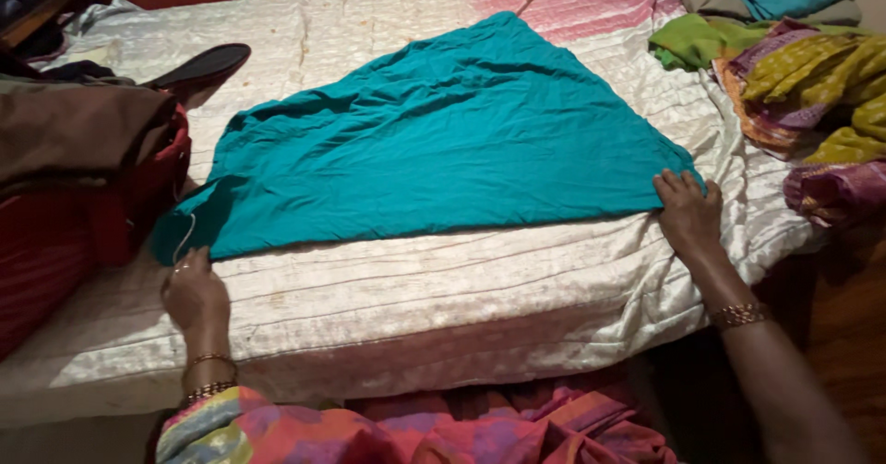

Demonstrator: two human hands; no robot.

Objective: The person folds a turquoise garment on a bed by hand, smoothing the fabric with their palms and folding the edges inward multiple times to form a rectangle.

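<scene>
A teal cloth [443, 136] lies spread flat on a bed covered with a shiny white quilted sheet [443, 284]. My left hand [192, 291] pinches the cloth's near left corner, where a thin white string hangs. My right hand [688, 210] grips the cloth's near right corner, fingers curled over its edge. Both wrists wear bangles.
A red bag [120, 201] with brown cloth on top stands at the bed's left, a dark sandal [198, 65] behind it. A pile of green, yellow, teal and purple clothes [803, 67] sits at the right. A wooden floor [849, 335] shows at the lower right.
</scene>
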